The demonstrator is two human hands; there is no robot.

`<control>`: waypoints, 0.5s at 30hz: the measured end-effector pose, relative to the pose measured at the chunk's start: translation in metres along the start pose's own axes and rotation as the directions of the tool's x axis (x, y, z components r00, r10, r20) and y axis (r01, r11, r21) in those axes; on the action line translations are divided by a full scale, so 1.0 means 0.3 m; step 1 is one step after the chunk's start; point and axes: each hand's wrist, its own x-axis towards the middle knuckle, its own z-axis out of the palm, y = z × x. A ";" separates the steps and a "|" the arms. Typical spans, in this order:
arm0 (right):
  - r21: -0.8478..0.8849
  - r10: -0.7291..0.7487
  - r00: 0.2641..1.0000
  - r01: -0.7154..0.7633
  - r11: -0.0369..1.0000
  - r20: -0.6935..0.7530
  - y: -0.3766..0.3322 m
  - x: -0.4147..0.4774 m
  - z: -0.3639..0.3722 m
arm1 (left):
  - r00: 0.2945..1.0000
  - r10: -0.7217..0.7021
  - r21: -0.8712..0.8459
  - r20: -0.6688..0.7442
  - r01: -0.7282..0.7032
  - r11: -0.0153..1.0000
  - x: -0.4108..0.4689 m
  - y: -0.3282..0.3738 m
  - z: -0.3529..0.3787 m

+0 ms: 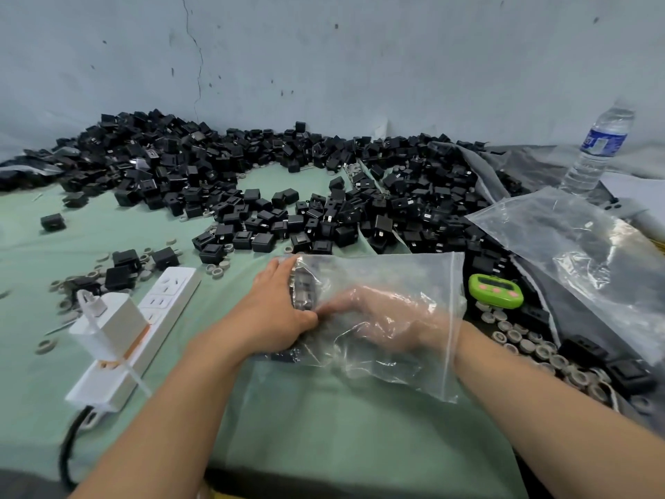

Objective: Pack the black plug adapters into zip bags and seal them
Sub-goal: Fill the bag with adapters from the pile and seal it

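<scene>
With fairly straight fingers the left hand (277, 307) braces the closed end of the zip bag (414, 275) on the desk (324, 426). Should it slip, the plug adapters (302, 293) stacked there could slide mouthward past the right hand (374, 318), which is inside the plastic, grip unreadable. The bag's long axis runs left to right, mouth pointing right.

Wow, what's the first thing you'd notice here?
The huge heap of black plug adapters sprawling across the back of the green table. Then, up front, the right hand tucked inside a clear zip bag, left hand against its end.
</scene>
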 end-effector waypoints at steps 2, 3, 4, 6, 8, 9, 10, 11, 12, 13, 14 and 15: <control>-0.217 -0.071 0.997 0.072 0.973 0.011 0.007 0.022 0.022 | 0.999 -0.031 -0.035 -0.029 0.030 0.999 -0.007 -0.011 -0.007; -0.302 -0.135 0.991 0.126 0.945 -0.008 0.001 0.031 0.034 | 0.998 -0.056 -0.056 -0.040 0.053 0.997 -0.009 -0.017 -0.012; -0.318 -0.169 0.985 0.148 0.936 -0.038 -0.003 0.039 0.042 | 0.996 -0.079 -0.076 -0.053 0.074 0.994 -0.013 -0.022 -0.015; -0.358 -0.090 0.995 0.068 0.931 -0.046 -0.011 0.046 0.044 | 0.993 -0.080 -0.062 -0.085 0.075 0.995 -0.017 -0.029 -0.012; -0.350 -0.002 1.000 -0.006 0.937 -0.023 -0.001 0.035 0.010 | 0.992 -0.047 0.025 -0.119 0.050 0.998 -0.013 -0.028 -0.007; -0.338 0.041 0.999 -0.050 0.940 -0.034 -0.003 0.022 -0.012 | 0.990 -0.039 0.064 -0.136 0.048 0.997 -0.006 -0.026 -0.006; -0.355 0.032 0.999 -0.044 0.934 -0.040 0.002 0.010 -0.035 | 0.988 -0.042 0.095 -0.150 0.056 0.994 0.004 -0.024 -0.004; -0.363 0.002 0.999 -0.017 0.932 -0.040 0.000 -0.008 -0.055 | 0.986 -0.049 0.127 -0.159 0.069 0.990 0.014 -0.021 -0.002; -0.312 0.005 0.998 -0.022 0.950 -0.057 -0.007 -0.027 -0.077 | 0.986 -0.055 0.158 -0.160 0.080 0.984 0.024 -0.017 0.001; -0.250 0.039 0.994 -0.063 0.966 -0.102 -0.011 -0.046 -0.102 | 0.986 -0.057 0.178 -0.157 0.085 0.980 0.034 -0.013 0.005; -0.200 0.065 0.986 -0.096 0.975 -0.156 -0.014 -0.059 -0.133 | 0.987 -0.055 0.180 -0.152 0.083 0.980 0.043 -0.010 0.010; -0.177 0.077 0.970 -0.119 0.977 -0.229 -0.017 -0.072 -0.166 | 0.987 -0.055 0.174 -0.148 0.081 0.981 0.050 -0.008 0.014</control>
